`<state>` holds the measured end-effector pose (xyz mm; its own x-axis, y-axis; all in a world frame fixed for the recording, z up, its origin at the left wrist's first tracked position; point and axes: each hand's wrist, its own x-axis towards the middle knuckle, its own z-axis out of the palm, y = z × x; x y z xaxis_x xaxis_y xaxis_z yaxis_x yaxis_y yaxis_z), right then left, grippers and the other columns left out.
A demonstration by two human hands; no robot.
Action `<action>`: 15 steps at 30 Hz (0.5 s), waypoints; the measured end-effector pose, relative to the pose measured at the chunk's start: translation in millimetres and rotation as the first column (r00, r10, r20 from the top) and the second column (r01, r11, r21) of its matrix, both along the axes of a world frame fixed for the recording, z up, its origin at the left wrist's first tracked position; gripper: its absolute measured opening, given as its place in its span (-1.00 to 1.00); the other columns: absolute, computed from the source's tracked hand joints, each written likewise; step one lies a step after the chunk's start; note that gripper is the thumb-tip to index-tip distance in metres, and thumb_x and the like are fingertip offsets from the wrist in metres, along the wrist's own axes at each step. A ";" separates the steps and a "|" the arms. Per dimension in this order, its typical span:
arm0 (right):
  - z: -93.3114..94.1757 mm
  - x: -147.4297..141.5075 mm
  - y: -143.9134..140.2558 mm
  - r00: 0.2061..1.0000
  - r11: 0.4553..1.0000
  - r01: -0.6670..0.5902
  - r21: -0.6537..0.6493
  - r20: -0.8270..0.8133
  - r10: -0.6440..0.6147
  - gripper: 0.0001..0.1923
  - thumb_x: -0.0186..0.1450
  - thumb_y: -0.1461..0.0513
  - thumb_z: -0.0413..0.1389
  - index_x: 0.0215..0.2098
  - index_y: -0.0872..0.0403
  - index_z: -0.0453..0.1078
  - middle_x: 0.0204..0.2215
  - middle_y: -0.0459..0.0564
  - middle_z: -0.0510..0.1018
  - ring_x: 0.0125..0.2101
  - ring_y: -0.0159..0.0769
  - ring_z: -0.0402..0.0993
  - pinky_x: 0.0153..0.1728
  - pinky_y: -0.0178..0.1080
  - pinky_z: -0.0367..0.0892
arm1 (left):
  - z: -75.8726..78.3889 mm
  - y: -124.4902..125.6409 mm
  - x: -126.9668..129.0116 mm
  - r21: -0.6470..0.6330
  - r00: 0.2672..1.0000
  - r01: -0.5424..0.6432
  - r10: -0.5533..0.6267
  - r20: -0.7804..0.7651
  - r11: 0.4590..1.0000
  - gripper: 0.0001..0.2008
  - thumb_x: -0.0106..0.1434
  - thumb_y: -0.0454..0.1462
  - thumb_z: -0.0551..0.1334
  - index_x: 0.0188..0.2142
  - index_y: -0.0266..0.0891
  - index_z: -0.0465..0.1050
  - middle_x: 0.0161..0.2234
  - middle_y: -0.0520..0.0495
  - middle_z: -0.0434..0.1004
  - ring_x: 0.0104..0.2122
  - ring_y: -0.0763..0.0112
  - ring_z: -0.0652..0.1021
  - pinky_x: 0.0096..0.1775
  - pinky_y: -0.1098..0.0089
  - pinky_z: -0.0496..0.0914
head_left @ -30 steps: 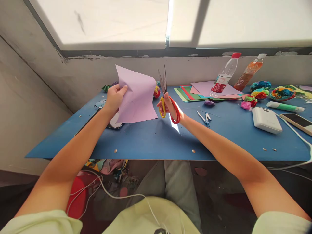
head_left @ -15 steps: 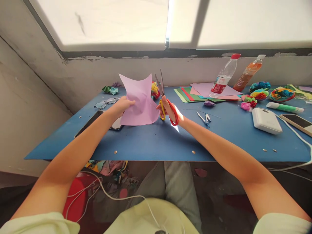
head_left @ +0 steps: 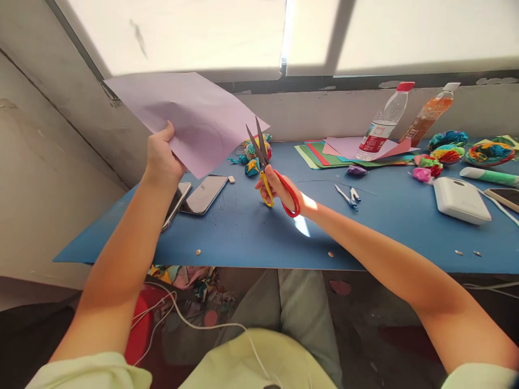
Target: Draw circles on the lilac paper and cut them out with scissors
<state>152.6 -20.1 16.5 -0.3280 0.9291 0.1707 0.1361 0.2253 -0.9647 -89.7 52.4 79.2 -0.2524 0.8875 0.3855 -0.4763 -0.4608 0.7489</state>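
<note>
Since half a second ago my left hand (head_left: pixel 162 156) has lifted the lilac paper sheet (head_left: pixel 186 116) from low at mid-frame up toward the upper left of the frame, where it now spreads wide and nearly flat in front of the wall and window edge, with a faint drawn circle showing on it; the scissors have stayed near the centre. Below everything, the blue counter (head_left: pixel 251 237) runs across the middle of the frame. My left grip is pinching the sheet at its lower edge, thumb on the near face and the other fingers hidden behind the paper. My right hand (head_left: pixel 279 186) sits at centre frame, above the counter, its grip closed through the red and yellow handles of the scissors (head_left: pixel 265 167); the blades point up and left, parted in a narrow V, their tips just beside the right corner of the sheet, though I cannot tell whether they touch it. At upper right lies a stack of coloured paper (head_left: pixel 324 154), with a clear bottle (head_left: pixel 385 127) and an orange drink bottle (head_left: pixel 430 113) behind it. A white box (head_left: pixel 460 200) rests at right, and a dark phone (head_left: pixel 205 193) lies under the raised sheet at left. Crumpled paper balls (head_left: pixel 253 156) sit just behind the scissors.
</note>
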 end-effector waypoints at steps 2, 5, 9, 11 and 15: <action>1.1 -3.0 -5.4 0.999 0.999 -0.042 -0.003 0.010 0.042 -0.32 0.22 -0.32 -0.19 -0.42 0.09 0.29 -0.56 -0.08 0.31 -0.57 -0.40 0.24 -0.46 -0.25 0.24 | -2.4 -0.5 3.0 -0.002 1.000 -0.005 0.005 0.010 1.000 -0.81 0.34 -0.35 0.07 -0.08 -0.34 0.34 -0.04 -0.14 0.52 0.06 0.28 0.43 0.13 0.22 0.33; 0.9 -7.4 -12.4 0.989 0.988 -0.151 -0.032 -0.018 0.150 -0.30 0.21 -0.34 -0.23 -0.46 0.08 0.27 -0.58 -0.09 0.31 -0.60 -0.40 0.24 -0.48 -0.25 0.24 | -2.3 -2.4 4.9 -0.018 0.999 -0.026 0.026 0.019 1.000 -0.83 0.35 -0.32 0.07 -0.10 -0.31 0.34 -0.05 -0.12 0.52 0.07 0.29 0.42 0.14 0.26 0.32; -2.5 -13.4 -20.1 0.967 0.967 -0.248 -0.063 -0.079 0.243 -0.28 0.20 -0.36 -0.26 -0.46 0.07 0.26 -0.61 -0.10 0.31 -0.61 -0.40 0.25 -0.50 -0.26 0.25 | 4.4 -3.6 -2.8 -0.041 0.998 -0.037 0.039 0.041 0.998 -0.80 0.39 -0.29 0.01 -0.07 -0.28 0.29 0.09 -0.11 0.43 0.11 0.34 0.40 0.12 0.32 0.35; -4.2 -16.2 -22.9 0.961 0.962 -0.264 -0.063 -0.098 0.257 -0.28 0.22 -0.34 -0.28 -0.46 0.06 0.27 -0.64 -0.11 0.30 -0.60 -0.40 0.25 -0.49 -0.28 0.25 | 7.9 -3.1 -9.0 -0.039 0.997 -0.047 0.050 0.063 0.998 -0.76 0.40 -0.30 -0.04 0.00 -0.30 0.24 0.12 -0.14 0.40 0.13 0.36 0.38 0.11 0.34 0.36; -5.2 -20.2 -26.1 0.957 0.956 -0.278 -0.098 -0.110 0.267 -0.28 0.24 -0.33 -0.29 -0.44 0.08 0.30 -0.65 -0.10 0.31 -0.60 -0.41 0.24 -0.51 -0.31 0.21 | 8.2 -5.2 -10.1 0.059 0.996 -0.028 0.023 0.085 0.998 -0.69 0.41 -0.31 -0.06 0.09 -0.35 0.20 0.04 -0.17 0.47 0.14 0.36 0.38 0.14 0.33 0.33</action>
<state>132.5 -46.2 11.2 -0.5584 0.8217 0.1142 -0.0088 0.1318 -0.9912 -99.8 47.2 87.4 -0.3085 0.8564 0.4140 -0.5244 -0.5162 0.6771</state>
